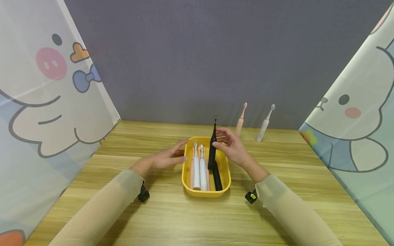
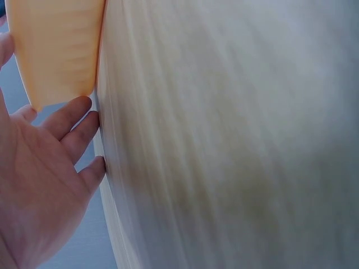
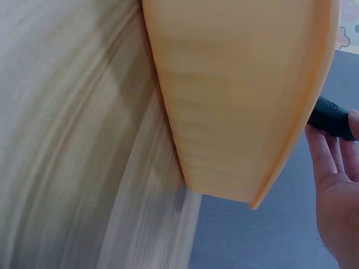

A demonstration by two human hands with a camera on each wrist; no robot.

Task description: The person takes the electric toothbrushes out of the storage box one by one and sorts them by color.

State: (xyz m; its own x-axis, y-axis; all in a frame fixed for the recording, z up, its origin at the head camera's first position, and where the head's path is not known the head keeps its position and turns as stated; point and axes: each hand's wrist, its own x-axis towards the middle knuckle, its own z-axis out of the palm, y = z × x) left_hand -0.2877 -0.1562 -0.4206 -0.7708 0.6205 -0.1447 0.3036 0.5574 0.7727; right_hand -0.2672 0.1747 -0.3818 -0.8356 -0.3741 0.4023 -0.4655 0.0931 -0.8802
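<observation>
My right hand (image 1: 233, 147) pinches a black electric toothbrush (image 1: 212, 150) between thumb and fingers, brush head up, over the right side of a yellow bin (image 1: 207, 194). In the right wrist view, part of the black handle (image 3: 331, 119) shows between the fingers beyond the bin's wall. At the bin's left side, my left hand (image 1: 167, 158) rests against the rim with its fingers fairly straight; in the left wrist view the fingertips touch the bin's outer wall (image 2: 59, 50). Inside lie white toothbrushes (image 1: 196, 171), pink ones partly hidden beside them, and another black one (image 1: 217, 177).
Behind the bin to the right, a pink toothbrush (image 1: 240, 123) and a white toothbrush (image 1: 264, 128) stand upright on the wooden table (image 1: 166, 218). A grey partition (image 1: 197, 68) rises at the back, with cartoon-print cloths (image 1: 46, 112) at both sides.
</observation>
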